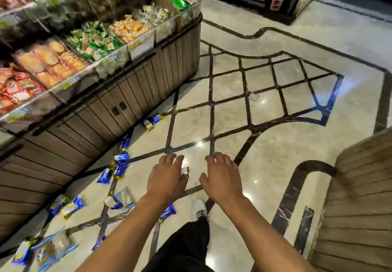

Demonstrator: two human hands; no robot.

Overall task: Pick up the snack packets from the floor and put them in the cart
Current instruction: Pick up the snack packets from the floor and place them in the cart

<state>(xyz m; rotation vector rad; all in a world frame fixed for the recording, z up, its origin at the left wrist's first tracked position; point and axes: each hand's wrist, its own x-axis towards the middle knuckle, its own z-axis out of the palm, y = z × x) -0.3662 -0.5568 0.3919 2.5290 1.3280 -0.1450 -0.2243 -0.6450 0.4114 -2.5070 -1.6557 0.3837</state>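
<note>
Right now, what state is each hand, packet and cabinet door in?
left hand: open, fingers spread, holding nothing that shows.
right hand: open, fingers spread, holding nothing.
small packet: on the floor, partly hidden by the left hand; contact cannot be told.
blue snack packets: scattered on the floor along the display base.
cabinet doors: closed.
cart: not in view.

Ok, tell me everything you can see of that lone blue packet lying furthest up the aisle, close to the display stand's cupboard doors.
The furthest packet is a small, glossy snack wrapper, dark blue with yellow at its crimped ends and a pale printed patch. It looks like foil or plastic film. It lies flat and slightly crumpled on the polished floor, at an angle, close to the base of the wooden display stand below the cupboard doors. Whether it touches the stand cannot be told. No hand touches it; it sits apart from the other packets nearer the person.
</note>
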